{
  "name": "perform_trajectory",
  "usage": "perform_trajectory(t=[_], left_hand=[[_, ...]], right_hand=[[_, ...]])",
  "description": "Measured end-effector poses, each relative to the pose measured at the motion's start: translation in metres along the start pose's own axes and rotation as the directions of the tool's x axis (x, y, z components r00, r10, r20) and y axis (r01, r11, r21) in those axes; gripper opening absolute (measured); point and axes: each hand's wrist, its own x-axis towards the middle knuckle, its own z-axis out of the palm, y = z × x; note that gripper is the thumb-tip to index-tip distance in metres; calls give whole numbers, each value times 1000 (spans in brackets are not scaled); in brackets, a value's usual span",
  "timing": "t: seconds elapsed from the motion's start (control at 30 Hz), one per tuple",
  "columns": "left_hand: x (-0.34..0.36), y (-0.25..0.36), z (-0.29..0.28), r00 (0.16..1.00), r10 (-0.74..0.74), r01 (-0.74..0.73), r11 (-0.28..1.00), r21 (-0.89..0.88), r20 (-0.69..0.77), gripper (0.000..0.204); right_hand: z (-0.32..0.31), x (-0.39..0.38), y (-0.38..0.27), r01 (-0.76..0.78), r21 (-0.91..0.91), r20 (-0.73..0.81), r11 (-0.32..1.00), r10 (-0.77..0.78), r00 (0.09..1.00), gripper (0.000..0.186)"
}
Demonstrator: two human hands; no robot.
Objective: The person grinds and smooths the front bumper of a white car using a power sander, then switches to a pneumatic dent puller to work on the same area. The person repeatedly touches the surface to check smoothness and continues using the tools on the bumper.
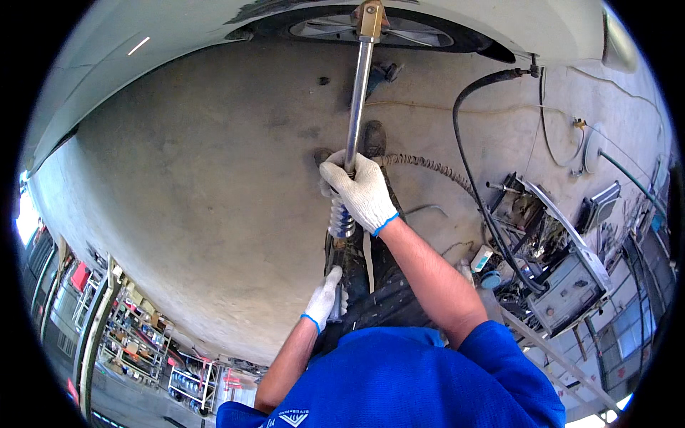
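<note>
A slide hammer (358,100) with a long chrome rod runs from my waist up to the car. Its brass-coloured clamp end (370,21) lies over the car's wheel in this view; whether it grips the body edge is unclear. My right hand (360,189), in a white knitted glove with a blue cuff, is closed around the tool just above the ribbed chrome part (341,220). Lower down, my left hand (326,299), gloved the same way, wraps the rear handle close to my body. The palm sides of both hands are hidden.
A pale car body (171,36) and its wheel (428,32) span the top. On the floor lies a blue tool (385,73). A black hose (460,128) and coiled hose (435,167) trail right, towards a cluttered metal cart (564,292). Loaded shelves (135,342) stand lower left.
</note>
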Motion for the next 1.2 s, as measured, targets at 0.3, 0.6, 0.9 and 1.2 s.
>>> perform_trajectory(t=[0.3, 0.6, 0.9, 1.2], left_hand=[[8, -7, -2, 999, -5, 6, 1000, -20, 53, 61], [9, -6, -3, 998, -32, 34, 999, -30, 57, 57], [14, -5, -3, 1000, 6, -5, 1000, -28, 26, 43], [3, 4, -9, 999, 43, -43, 999, 7, 1, 38]], right_hand=[[-3, 14, -32, 140, -11, -2, 990, -140, 990, 15], [9, 2, 20, 76, -3, -146, 997, -76, 986, 12], [1, 29, -77, 226, 10, -103, 974, -224, 969, 15], [5, 25, -35, 155, 31, -83, 987, -152, 985, 11]])
